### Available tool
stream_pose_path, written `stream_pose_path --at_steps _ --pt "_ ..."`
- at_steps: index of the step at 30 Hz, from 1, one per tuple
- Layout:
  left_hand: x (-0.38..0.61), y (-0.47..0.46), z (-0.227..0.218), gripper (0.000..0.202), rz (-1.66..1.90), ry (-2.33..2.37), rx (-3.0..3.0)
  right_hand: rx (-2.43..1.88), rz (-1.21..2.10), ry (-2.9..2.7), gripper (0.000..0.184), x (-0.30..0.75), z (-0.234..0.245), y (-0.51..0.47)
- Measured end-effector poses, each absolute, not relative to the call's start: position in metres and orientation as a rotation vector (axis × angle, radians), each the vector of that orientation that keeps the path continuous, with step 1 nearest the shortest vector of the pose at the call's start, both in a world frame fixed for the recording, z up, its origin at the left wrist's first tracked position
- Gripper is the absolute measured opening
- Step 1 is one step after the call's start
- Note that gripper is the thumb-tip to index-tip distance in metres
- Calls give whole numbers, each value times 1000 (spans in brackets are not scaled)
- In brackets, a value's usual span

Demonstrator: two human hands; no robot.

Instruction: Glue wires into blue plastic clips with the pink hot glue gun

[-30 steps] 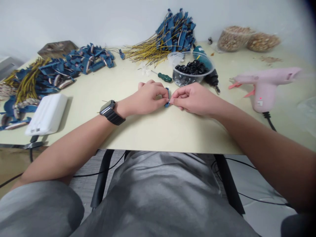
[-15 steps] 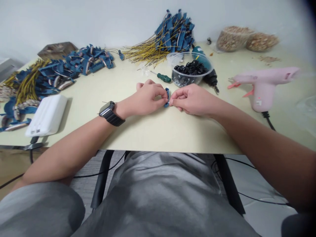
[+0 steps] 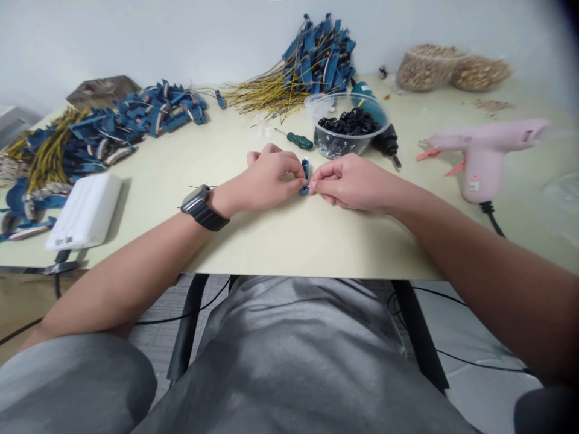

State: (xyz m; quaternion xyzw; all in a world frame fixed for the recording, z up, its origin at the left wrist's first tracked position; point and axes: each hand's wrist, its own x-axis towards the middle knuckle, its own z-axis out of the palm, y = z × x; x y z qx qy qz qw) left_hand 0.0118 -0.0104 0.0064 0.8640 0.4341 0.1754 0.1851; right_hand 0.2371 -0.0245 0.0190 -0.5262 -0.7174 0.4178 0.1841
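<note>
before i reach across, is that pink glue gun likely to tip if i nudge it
Probably, yes. The pink glue gun seems to rest on its handle base and a thin orange stand, so a sideways push could tip it. Its plastic body looks fairly light. The black cord might also tug it if caught.

A small part (image 3: 306,178) sits between the left fingers (image 3: 293,173) and right fingers (image 3: 322,176), just before a plastic tub (image 3: 347,144) on the counter (image 3: 316,241). A screwdriver (image 3: 299,141) lies left of the tub, wire bundles (image 3: 316,63) behind it, a glue gun (image 3: 479,154) to its right, and a flat case (image 3: 84,211) far left.
</note>
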Motion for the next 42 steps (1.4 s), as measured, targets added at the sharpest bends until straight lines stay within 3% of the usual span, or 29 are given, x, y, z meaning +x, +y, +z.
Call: stream_pose_path --at_steps 8,22,34,42 --pt "13 -11 5 21 515 1218 2430 -1485 1179 -2032 13 236 20 -24" --pt "19 -18 12 20 469 1338 2386 -1440 1445 -1778 17 235 11 -16" --pt "20 -17 14 20 465 1370 2371 -1507 1441 -1730 27 227 17 -21" --pt "15 -13 13 20 484 1322 2389 -1489 1369 -1906 21 242 25 -19"
